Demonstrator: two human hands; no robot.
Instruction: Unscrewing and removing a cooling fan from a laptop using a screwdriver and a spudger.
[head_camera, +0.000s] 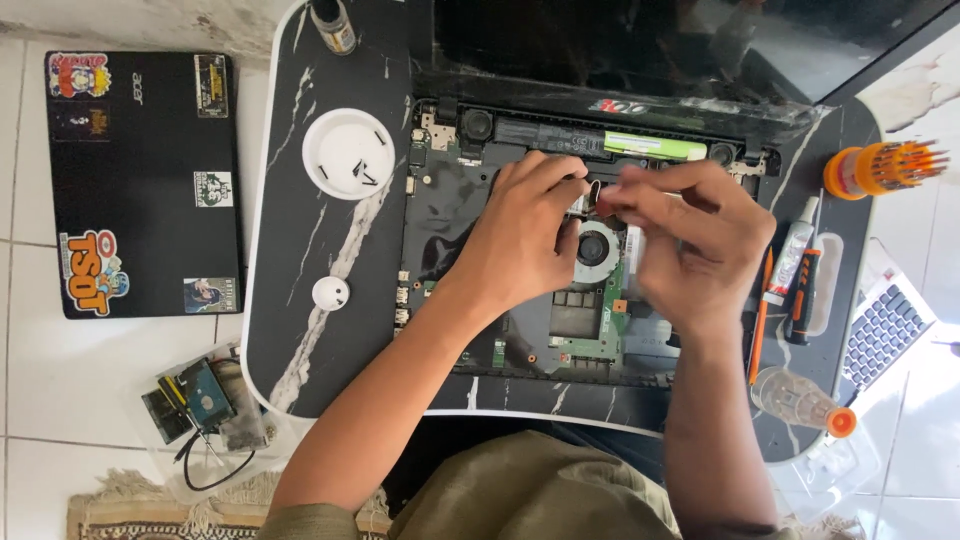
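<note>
Small dark part (592, 193) sits above the fan (598, 247) of the opened laptop (450, 215), long axis upright. Left hand (525, 235) at its 9 o'clock, fingertips pressed together beside it. Right hand (690, 245) at its 3 o'clock, blurred, apparently pinching it, slightly nearer.

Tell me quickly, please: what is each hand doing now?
Left hand: fingers curled, resting on the open laptop near the fan; grip cannot be told.
Right hand: fingers pinched above the fan; what they hold cannot be told.
</note>
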